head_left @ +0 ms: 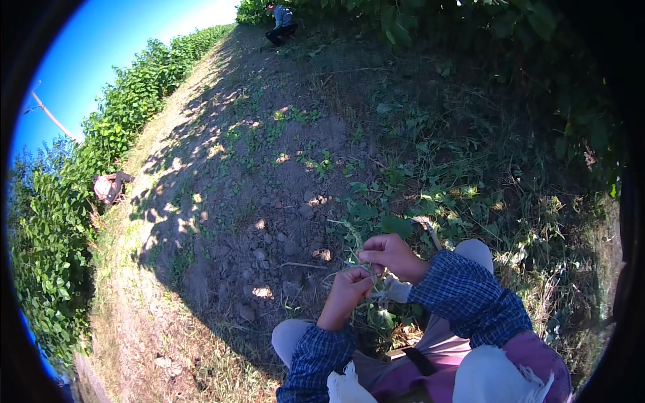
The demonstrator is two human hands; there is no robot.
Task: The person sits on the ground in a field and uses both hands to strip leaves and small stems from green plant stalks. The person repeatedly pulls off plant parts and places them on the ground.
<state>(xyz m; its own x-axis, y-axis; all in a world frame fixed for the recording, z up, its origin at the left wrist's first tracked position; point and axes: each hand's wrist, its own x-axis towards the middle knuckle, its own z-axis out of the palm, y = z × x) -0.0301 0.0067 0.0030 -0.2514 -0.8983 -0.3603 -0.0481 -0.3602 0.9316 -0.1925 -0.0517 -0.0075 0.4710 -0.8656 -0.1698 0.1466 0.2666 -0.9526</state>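
Observation:
My left hand (350,289), low and to the left of the other, pinches a green plant stem (372,272) near its lower part. Above and to the right, my right hand (390,256) has its thumb and fingertips closed on the same stem, whose leafy top (350,229) points up and left. Both hands come out of blue checked sleeves. A pale glove or cloth (395,290) shows just below the right wrist. Beside my right knee a tool with a wooden handle (431,232) leans in the weeds; its far end is partly hidden by leaves.
Cloddy soil (272,242) lies ahead and to the left. Cut weeds and grass (453,151) cover the ground at right, under dark overhanging foliage (529,50). One person (282,22) squats at the top; another person (108,186) is low beside the left bushes (45,226).

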